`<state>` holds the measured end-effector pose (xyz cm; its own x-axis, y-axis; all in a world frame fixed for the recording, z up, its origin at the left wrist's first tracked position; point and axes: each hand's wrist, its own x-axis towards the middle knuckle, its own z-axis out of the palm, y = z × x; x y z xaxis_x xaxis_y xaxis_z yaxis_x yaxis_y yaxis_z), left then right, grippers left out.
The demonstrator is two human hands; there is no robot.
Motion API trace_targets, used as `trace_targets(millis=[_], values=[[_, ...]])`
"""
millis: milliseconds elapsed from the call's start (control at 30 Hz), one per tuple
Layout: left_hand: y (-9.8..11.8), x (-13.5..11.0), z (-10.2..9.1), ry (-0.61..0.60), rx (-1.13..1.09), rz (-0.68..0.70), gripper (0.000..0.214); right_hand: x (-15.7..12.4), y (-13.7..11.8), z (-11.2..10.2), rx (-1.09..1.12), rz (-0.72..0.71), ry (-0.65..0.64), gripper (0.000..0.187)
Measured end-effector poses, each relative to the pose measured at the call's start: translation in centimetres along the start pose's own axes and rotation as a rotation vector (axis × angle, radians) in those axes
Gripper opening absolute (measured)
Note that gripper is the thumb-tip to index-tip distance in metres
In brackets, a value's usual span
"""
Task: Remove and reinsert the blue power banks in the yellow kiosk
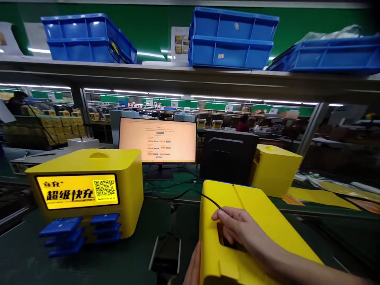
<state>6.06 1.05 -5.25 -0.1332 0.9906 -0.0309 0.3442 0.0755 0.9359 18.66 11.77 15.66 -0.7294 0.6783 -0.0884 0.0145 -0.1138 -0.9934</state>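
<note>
A yellow box-shaped housing lies on its side on the dark green bench in front of me. My right hand rests on it, fingers curled at a dark recess and pinching a thin black cable that runs back across the bench. My left hand presses flat against the housing's left wall at the bottom edge; only part of it shows. To the left stands a yellow charging station with a lit screen and several blue power banks sticking out of its slots.
A lit monitor stands behind, with a black box and another yellow housing to its right. Blue bins sit on the overhead shelf. A small dark stand lies between the two front units. People work far behind.
</note>
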Motion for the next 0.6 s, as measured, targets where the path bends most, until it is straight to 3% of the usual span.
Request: trace_targets(millis=[67,133,233,267,300,333,367,433,467,533,600], values=[[1.4,-0.6,-1.0,-0.008,-0.002,0.041,0.077,-0.5,-0.9,0.4,0.179,-0.007,0.009,0.042],[3.2,-1.5,-2.7,-0.02,0.0,0.119,0.079,-1.7,-2.4,0.8,0.095,0.023,-0.155,0.038],[5.8,-2.6,-5.6,0.011,0.156,0.167,0.066,-3.1,-5.6,0.6,-0.549,0.069,-0.713,0.029],[6.4,-2.8,-6.3,0.037,0.274,0.139,0.062,-2.9,-6.9,-0.1,-0.747,0.066,-0.861,0.025],[6.8,-2.9,-6.9,0.068,0.418,0.09,0.059,-2.3,-8.1,-1.3,-0.899,0.028,-0.915,0.024],[7.1,-3.0,-7.3,0.104,0.575,0.031,0.056,-1.2,-9.2,-3.1,-0.985,-0.004,-0.876,0.027],[7.1,-3.0,-7.5,0.126,0.717,-0.026,0.053,0.3,-10.1,-5.3,-1.047,-0.086,-0.676,0.03],[6.7,-2.9,-7.4,0.128,0.887,-0.108,0.047,3.4,-11.0,-10.7,-1.183,-0.325,0.1,0.033],[6.3,-2.9,-7.2,0.114,0.901,-0.129,0.043,4.5,-10.9,-13.3,-1.201,-0.362,0.281,0.039],[5.1,-2.7,-6.8,0.082,0.832,-0.126,0.036,5.0,-9.4,-17.7,-1.213,-0.381,0.462,0.043],[3.8,-2.5,-6.5,0.08,0.745,-0.097,0.034,2.4,-6.5,-19.8,-1.176,-0.409,0.529,0.045]])
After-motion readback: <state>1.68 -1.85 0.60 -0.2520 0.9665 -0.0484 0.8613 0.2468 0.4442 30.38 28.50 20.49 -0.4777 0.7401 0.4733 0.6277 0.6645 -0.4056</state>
